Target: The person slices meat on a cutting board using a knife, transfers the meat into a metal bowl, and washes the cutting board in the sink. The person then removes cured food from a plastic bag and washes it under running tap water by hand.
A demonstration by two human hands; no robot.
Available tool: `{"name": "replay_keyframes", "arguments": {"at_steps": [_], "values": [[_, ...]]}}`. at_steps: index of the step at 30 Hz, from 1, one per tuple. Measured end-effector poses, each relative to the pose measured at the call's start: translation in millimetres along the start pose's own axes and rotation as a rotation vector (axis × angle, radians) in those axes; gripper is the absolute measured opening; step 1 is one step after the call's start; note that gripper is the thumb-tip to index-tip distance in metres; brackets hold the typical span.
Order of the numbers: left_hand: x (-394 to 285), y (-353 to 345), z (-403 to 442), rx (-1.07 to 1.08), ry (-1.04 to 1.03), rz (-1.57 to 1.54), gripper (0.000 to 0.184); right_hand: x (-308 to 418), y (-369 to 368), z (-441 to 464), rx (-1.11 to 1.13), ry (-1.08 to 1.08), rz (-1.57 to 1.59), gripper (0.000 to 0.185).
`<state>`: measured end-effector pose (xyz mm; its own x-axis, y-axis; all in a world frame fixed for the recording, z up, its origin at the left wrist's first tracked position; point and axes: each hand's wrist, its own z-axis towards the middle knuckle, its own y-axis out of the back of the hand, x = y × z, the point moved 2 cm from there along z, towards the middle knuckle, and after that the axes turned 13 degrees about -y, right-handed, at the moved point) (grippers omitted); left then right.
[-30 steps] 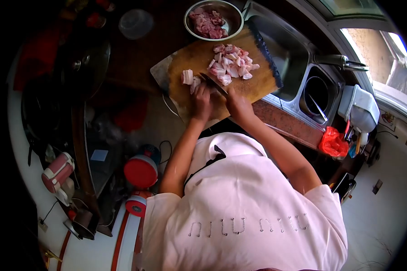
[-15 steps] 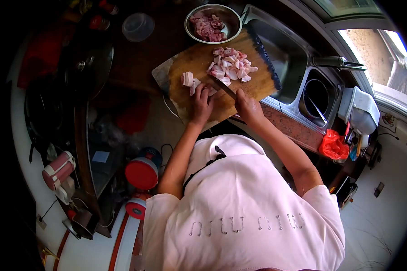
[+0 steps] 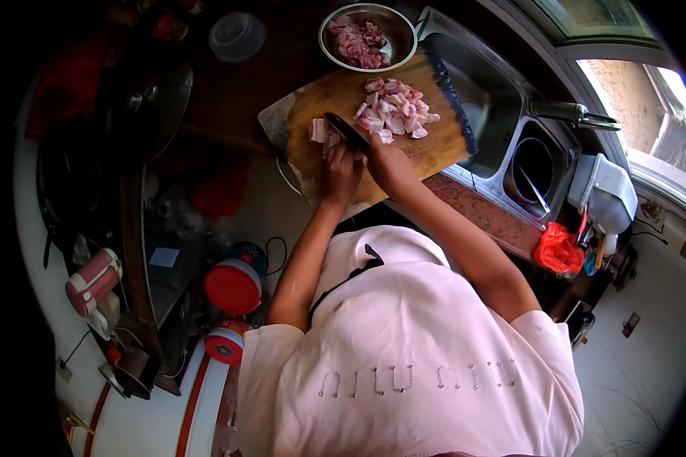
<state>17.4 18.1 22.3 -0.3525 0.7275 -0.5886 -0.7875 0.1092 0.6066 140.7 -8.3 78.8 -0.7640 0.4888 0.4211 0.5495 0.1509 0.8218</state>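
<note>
A knife (image 3: 346, 131) with a dark blade is in my right hand (image 3: 389, 166), its tip pointing up and left over the wooden cutting board (image 3: 301, 164). My left hand (image 3: 344, 169) is at the uncut pieces of fatty meat (image 3: 319, 130) on the board's left part, its fingers bent against them. The blade lies just above those fingers and partly covers the meat. To the right of the knife lies a heap of cut pale-pink meat (image 3: 397, 108). A metal bowl (image 3: 405, 57) with darker chopped meat (image 3: 356, 42) stands beyond the board.
A steel sink (image 3: 476, 95) adjoins the board on the right, with a dark pot (image 3: 531, 164) in its nearer basin. A clear plastic lid or bowl (image 3: 237, 36) sits at the back left. Red-topped containers (image 3: 233, 286) stand below on the left, a red plastic bag (image 3: 560, 249) on the right.
My right hand has moved left with the knife, from beside the cut heap to over the uncut meat. My left hand stays in nearly the same place.
</note>
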Motion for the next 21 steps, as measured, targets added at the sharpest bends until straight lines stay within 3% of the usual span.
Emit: {"name": "replay_keyframes", "arguments": {"at_steps": [4,7,10,12,14,21], "values": [[11,-12,-11,0.105,-0.020,0.037,0.018,5,-9,0,-0.020,0.030,0.031,0.022],[5,-10,-10,0.005,0.020,-0.037,0.018,-18,10,-35,0.118,-0.133,-0.063,0.021],[2,-9,-8,-0.019,0.061,-0.046,0.017,-19,9,-43,0.108,-0.137,-0.094,0.019],[3,-8,-7,-0.016,0.116,-0.131,0.016,-16,-14,-24,0.040,-0.090,-0.057,0.019],[7,-10,-7,0.052,0.028,-0.013,0.017,-12,-31,-6,-0.098,0.018,-0.009,0.021],[0,-7,6,0.095,0.110,0.037,0.017,-39,17,-24,0.055,-0.035,-0.091,0.022]]}}
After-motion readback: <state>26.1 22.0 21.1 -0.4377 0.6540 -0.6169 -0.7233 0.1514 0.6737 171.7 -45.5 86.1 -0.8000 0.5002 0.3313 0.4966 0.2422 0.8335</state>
